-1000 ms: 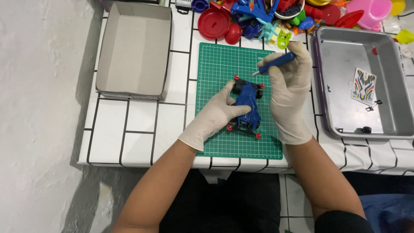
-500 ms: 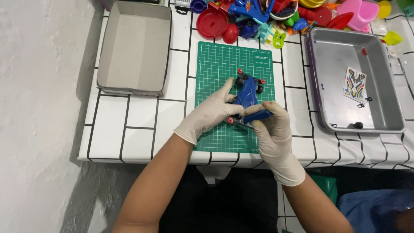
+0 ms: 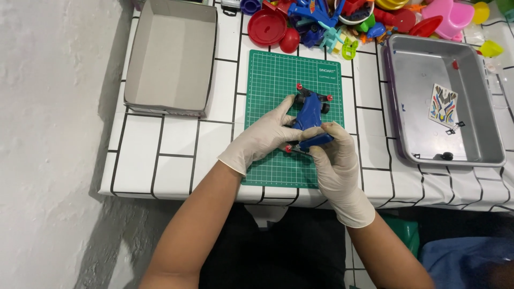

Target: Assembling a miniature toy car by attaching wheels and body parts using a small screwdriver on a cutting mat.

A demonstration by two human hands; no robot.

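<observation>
On the green cutting mat [image 3: 278,80], the left hand [image 3: 265,136] clasps the blue toy car [image 3: 309,109] steady — right hand [image 3: 334,155] fingers grip a blue-handled tool [image 3: 316,141] at its near end.

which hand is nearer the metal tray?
Right. The right hand is on the green mat, on the side toward the metal tray; the left hand holds the blue toy car, farther away.

Toy car [image 3: 309,109] rear hidden under fingers [image 3: 286,115]; toy pile [image 3: 342,21] cut off by top edge.
</observation>
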